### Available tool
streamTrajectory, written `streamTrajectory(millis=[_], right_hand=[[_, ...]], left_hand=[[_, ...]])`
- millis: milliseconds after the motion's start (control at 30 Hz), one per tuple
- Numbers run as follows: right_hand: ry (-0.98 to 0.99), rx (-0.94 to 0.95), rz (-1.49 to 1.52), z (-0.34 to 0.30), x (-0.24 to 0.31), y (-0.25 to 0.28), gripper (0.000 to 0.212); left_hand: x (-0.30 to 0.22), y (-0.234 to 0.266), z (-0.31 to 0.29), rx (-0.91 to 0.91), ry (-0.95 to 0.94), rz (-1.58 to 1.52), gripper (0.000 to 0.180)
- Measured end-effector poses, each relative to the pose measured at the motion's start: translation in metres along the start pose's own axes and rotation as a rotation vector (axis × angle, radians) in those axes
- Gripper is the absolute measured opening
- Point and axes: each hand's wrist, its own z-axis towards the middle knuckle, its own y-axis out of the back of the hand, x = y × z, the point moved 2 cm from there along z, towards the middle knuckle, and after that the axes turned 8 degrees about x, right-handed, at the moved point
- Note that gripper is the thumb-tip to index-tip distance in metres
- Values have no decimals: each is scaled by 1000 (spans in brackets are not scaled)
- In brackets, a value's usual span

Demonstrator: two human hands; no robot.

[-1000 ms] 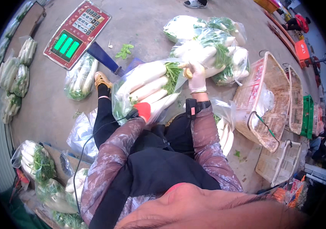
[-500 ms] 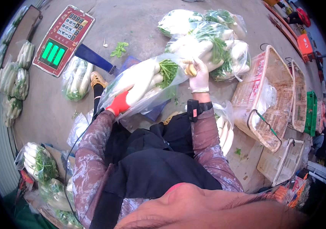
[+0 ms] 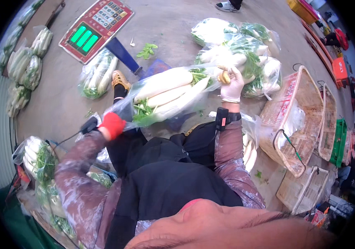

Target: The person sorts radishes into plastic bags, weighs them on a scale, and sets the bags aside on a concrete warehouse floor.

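Grey floor [image 3: 173, 37] spreads under everything, and at far left filled bags [image 3: 25, 68] lie in a row. Next comes the left hand [image 3: 113, 125] in a red glove, its fingers bent near the lower left corner of the bag [image 3: 170, 96]; whether they pinch the film, I cannot tell. This clear bag of white radishes [image 3: 165, 81] lies slantwise between both hands, over the scale base [image 3: 156, 68]. It should be rather heavy — radishes stiff and able to snap, film soft and slippery, leaves [image 3: 198, 74] easily crushed. Best hold is from below, plus the right end, where the pale-gloved right hand [image 3: 231, 86] has its fingers closed on the film. Obstacles, again from left: a cord [image 3: 66, 138] trails beside the left hand, the scale post [image 3: 123, 56] stands just beyond the bag, a pile of bags [image 3: 244, 58] lies near the right hand — and crates [image 3: 269, 106] limit the room.
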Motion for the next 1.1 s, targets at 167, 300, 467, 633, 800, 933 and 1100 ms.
streamTrajectory(millis=[167, 300, 467, 633, 800, 933, 1100], right_hand=[[102, 54, -59, 5, 7, -6, 48], [137, 95, -116, 27, 1, -17, 40], [18, 202, -613, 22, -18, -43, 26], [-71, 130, -638, 3, -24, -42, 25], [-62, 90, -642, 11, -48, -62, 19], [104, 34, -899, 23, -48, -76, 18], [269, 156, -914, 21, -59, -140, 19]], left_hand=[[-1, 150, -53, -104, -166, 9, 29], [37, 175, -20, -258, -202, 110, 31], [-2, 138, 5, -540, -274, 8, 35], [-13, 104, -8, -1161, 265, -340, 21], [6, 13, -17, -1047, 628, -1059, 53], [11, -24, -1, -901, -48, -2070, 30], [-1, 26, -39, -954, -311, -2264, 35]])
